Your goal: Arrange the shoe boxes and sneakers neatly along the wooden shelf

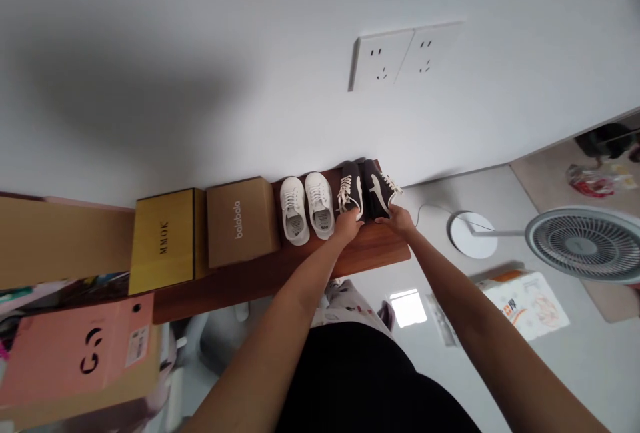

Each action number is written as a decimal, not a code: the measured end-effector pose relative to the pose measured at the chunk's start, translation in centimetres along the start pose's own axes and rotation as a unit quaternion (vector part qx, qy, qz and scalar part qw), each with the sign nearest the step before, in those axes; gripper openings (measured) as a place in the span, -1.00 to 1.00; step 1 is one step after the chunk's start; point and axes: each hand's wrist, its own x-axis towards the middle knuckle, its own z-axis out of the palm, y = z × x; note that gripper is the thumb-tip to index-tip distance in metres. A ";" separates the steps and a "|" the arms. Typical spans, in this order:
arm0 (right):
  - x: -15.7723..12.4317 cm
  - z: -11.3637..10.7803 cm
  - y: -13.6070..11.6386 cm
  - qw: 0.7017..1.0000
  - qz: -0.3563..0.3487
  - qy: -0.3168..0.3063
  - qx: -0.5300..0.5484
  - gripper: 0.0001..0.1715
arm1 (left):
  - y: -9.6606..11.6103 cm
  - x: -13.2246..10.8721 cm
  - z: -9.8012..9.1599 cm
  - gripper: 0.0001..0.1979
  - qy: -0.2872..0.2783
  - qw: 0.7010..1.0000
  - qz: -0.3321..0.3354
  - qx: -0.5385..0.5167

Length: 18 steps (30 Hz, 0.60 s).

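Observation:
Two dark shoes with cream stripes and laces stand side by side at the right end of a brown wooden shelf (370,251). My left hand (349,221) is closed on the heel of the left dark shoe (353,186). The heel of the right dark shoe (379,186) is in the closed fingers of my right hand (399,219). Just left of them is a pair of white shoes (320,203), toes toward the wall. Both hands partly cover the dark shoes' heels.
A brown box (241,223) and a yellow box (163,239) share the shelf. A pink box (77,349) is at lower left. Wall sockets (406,56) are above. On the right are a fan (583,245) and a white package (525,303).

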 end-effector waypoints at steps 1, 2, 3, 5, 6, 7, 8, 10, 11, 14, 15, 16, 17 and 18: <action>-0.2 -0.3 0.0 0.999 -0.021 0.003 -0.033 -0.67 | 0.3 -0.2 -0.4 -0.69 -0.005 1.000 0.010 0.025; -0.4 -0.5 -0.1 0.997 -0.042 0.004 -0.066 -0.68 | 0.7 -0.5 -0.7 -0.68 -0.009 0.999 0.015 0.049; -0.6 -0.7 -0.3 0.993 -0.061 0.004 -0.098 -0.69 | 1.1 -0.7 -1.0 -0.66 -0.012 0.997 0.019 0.072; -0.9 -1.0 -0.7 0.984 -0.095 0.005 -0.149 -0.71 | 1.9 -1.0 -1.3 -0.63 -0.017 0.994 0.023 0.105; -1.0 -1.1 -1.0 0.980 -0.111 0.004 -0.167 -0.71 | 2.3 -1.2 -1.3 -0.63 -0.019 0.993 0.024 0.115; -1.0 -1.2 -1.3 0.976 -0.124 0.002 -0.180 -0.72 | 2.7 -1.2 -1.3 -0.64 -0.019 0.992 0.025 0.121; -1.0 -1.2 -1.6 0.973 -0.135 -0.001 -0.190 -0.73 | 3.0 -1.2 -1.3 -0.65 -0.018 0.992 0.025 0.125; -0.9 -1.2 -2.3 0.969 -0.146 -0.007 -0.200 -0.74 | 3.5 -1.1 -1.0 -0.68 -0.009 0.992 0.028 0.125; -0.8 -1.2 -2.6 0.968 -0.148 -0.009 -0.202 -0.75 | 3.6 -1.0 -0.9 -0.70 0.000 0.992 0.029 0.123; -0.4 -1.1 -3.2 0.968 -0.149 -0.012 -0.202 -0.76 | 3.6 -0.6 -0.6 -0.71 0.028 0.993 0.026 0.110; -0.3 -1.1 -3.3 0.968 -0.149 -0.011 -0.200 -0.76 | 3.5 -0.5 -0.5 -0.70 0.035 0.993 0.023 0.107; -0.2 -1.1 -3.4 0.969 -0.148 -0.011 -0.197 -0.76 | 3.5 -0.3 -0.4 -0.69 0.040 0.994 0.019 0.105; -0.1 -1.0 -3.4 0.970 -0.147 -0.011 -0.194 -0.75 | 3.4 -0.2 -0.3 -0.68 0.043 0.994 0.017 0.103; 0.0 -1.0 -3.4 0.971 -0.146 -0.012 -0.191 -0.75 | 3.3 -0.1 -0.2 -0.67 0.045 0.994 0.015 0.101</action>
